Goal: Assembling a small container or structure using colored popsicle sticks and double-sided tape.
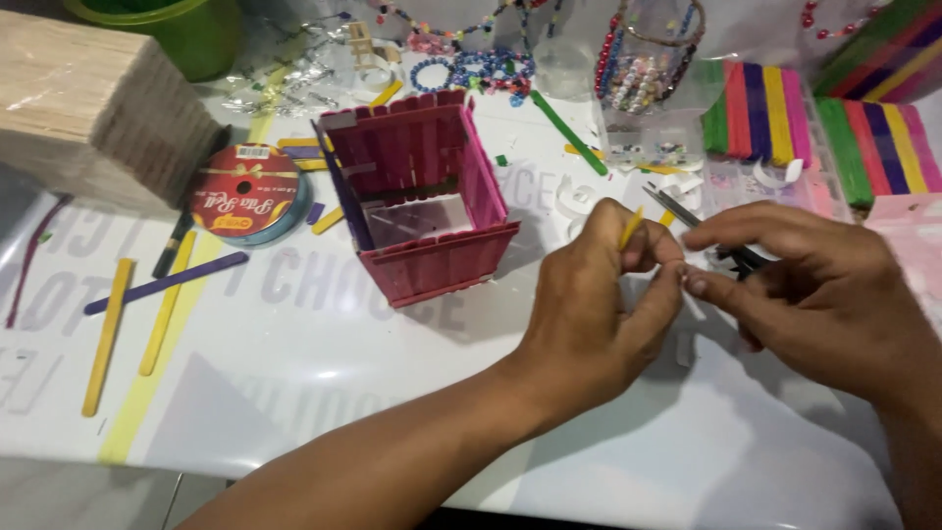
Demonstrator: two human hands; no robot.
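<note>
A yellow stick (631, 228) is pinched in the closed left hand (599, 304). Scissors (702, 226) are gripped by the right hand (824, 294). A pink box (422, 196) is seen left of them on the white table (324, 344).

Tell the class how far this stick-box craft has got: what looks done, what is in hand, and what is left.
Done: the pink stick box stands with four walls up, its top open. In hand: the left hand pinches a small yellow stick piece while the right hand holds dark scissors at it. Left, probably: loose sticks and the ribbon spool lie unused on the table.
</note>
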